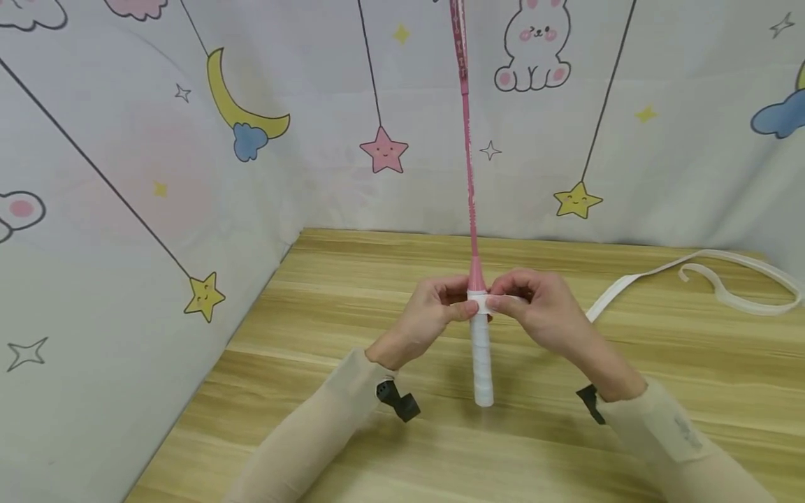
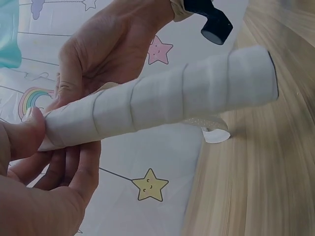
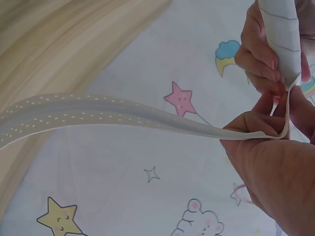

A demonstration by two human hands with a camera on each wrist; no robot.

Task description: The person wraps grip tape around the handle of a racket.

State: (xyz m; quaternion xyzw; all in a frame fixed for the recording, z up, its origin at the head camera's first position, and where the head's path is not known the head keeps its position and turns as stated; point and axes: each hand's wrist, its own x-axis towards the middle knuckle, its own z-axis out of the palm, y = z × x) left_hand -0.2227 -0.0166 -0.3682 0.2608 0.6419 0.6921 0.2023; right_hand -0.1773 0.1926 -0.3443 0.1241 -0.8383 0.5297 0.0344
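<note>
A pink badminton racket (image 1: 470, 175) stands handle toward me, its head cut off by the top of the head view. White grip tape is wound in overlapping turns along its handle (image 1: 481, 363). My left hand (image 1: 424, 314) grips the handle's upper end just below the pink cone, thumb pressed on the tape. At the same spot my right hand (image 1: 544, 307) pinches the loose grip tape (image 3: 123, 115) between thumb and fingers. From there the tape trails off to the right, and its perforated underside shows in the right wrist view.
The tape's far end (image 1: 755, 262) curls on the wood-grain table (image 1: 352, 265) at the right. A white cloth (image 1: 428, 202) printed with stars, moons and rabbits hangs behind and at the left. Dark wrist cameras (image 1: 397, 402) sit on both sleeves.
</note>
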